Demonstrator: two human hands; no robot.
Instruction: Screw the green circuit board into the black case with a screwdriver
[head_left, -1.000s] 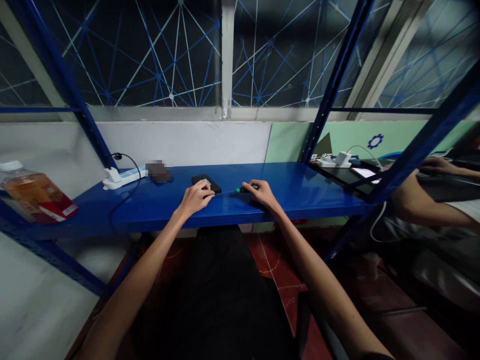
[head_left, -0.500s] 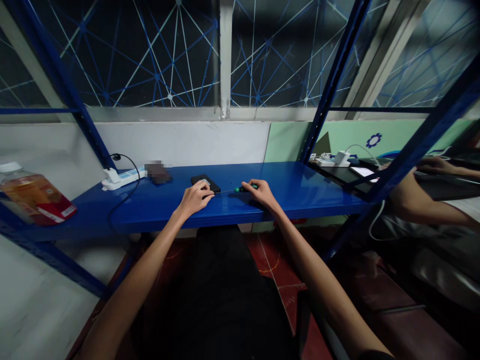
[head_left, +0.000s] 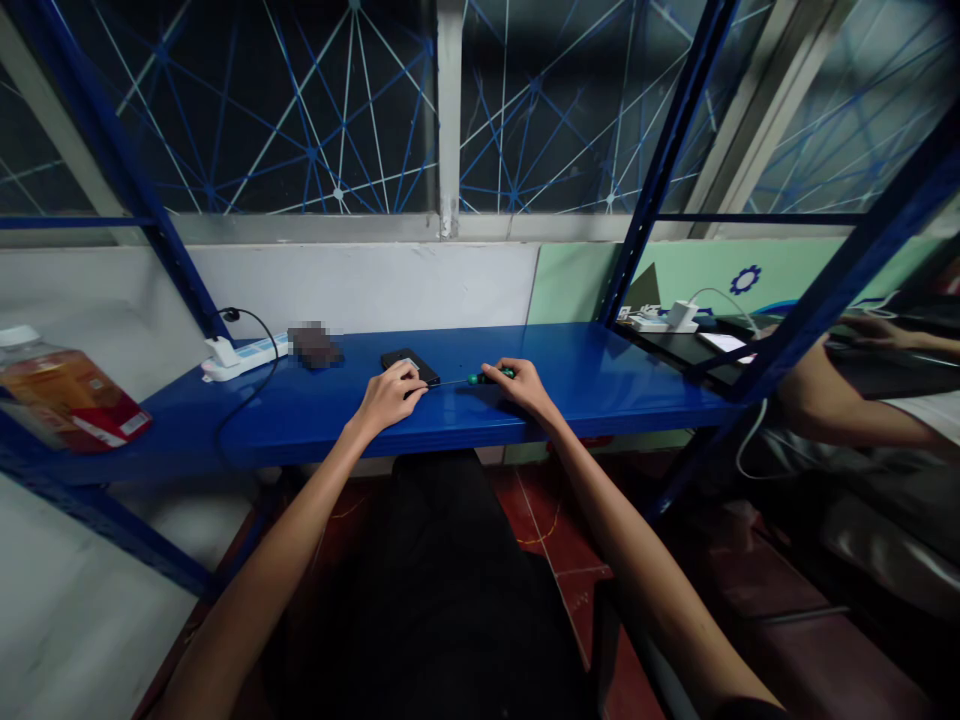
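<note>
My right hand (head_left: 517, 380) is closed round the green and black handle of a screwdriver (head_left: 472, 380). Its thin metal shaft points left, lying nearly level just above the blue tabletop (head_left: 570, 350). At the shaft's far end my left hand (head_left: 394, 393) has thumb and fingers pinched together. Whatever sits in that pinch, beside the screwdriver's tip, is too small to make out. Directly behind the left hand lies a flat black box-like device (head_left: 420, 368), partly covered by the fingers. Something small and whitish shows by the knuckles.
A white power strip (head_left: 247, 358) with a black cable lies at the left, beside a blurred brown object (head_left: 315, 345). An orange drink bottle (head_left: 71, 390) leans at far left. Blue shelf posts (head_left: 652, 170) frame the table. Another person's arm (head_left: 847, 400) rests at the right-hand desk.
</note>
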